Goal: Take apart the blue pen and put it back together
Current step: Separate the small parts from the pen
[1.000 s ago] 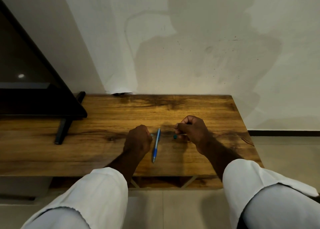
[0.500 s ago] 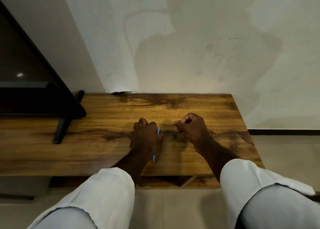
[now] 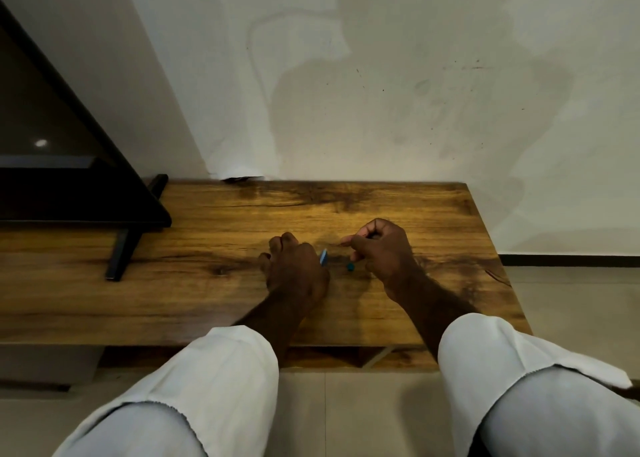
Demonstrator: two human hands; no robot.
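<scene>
Under left hand [image 3: 294, 273], curled over it: blue pen [image 3: 323, 257]; right hand [image 3: 381, 248] clenched, contents unclear.

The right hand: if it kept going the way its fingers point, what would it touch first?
The right hand points left, toward the left hand and the blue pen it covers. It would probably meet that pen tip first, though depth is unclear.

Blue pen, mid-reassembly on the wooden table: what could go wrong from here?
1. The small teal piece lies loose on the wooden table between the hands; a brush from the right hand could roll it away.
2. The left hand covers most of the blue pen, so only its end shows; lining up parts may be partly blind.
3. Whatever the right hand pinches is too small to identify, and could easily be dropped.
</scene>
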